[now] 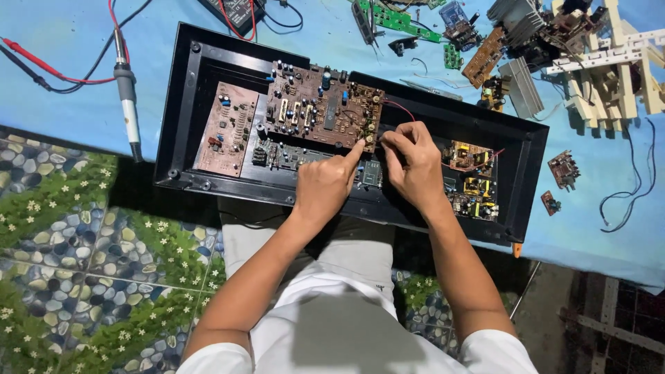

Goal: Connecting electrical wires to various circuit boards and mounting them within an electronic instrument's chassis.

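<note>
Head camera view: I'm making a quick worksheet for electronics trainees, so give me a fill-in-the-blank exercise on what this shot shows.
1. Both hands, the left hand and the right hand, work inside an open ____ case.
2. The left forefinger points at the edge of the large ____ circuit board.
3. The soldering iron lies on the ____ cloth, apart from both hands.
4. A thin ____ wire runs from the board toward the right hand.

Missing words: black; brown; blue; red

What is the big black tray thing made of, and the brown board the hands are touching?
The black case looks like molded plastic: smooth, slightly glossy, with rounded screw posts. The brown circuit board looks like stiff, matte resin board, studded with small parts, probably metal and plastic. The left hand and right hand touch its edge.
</note>
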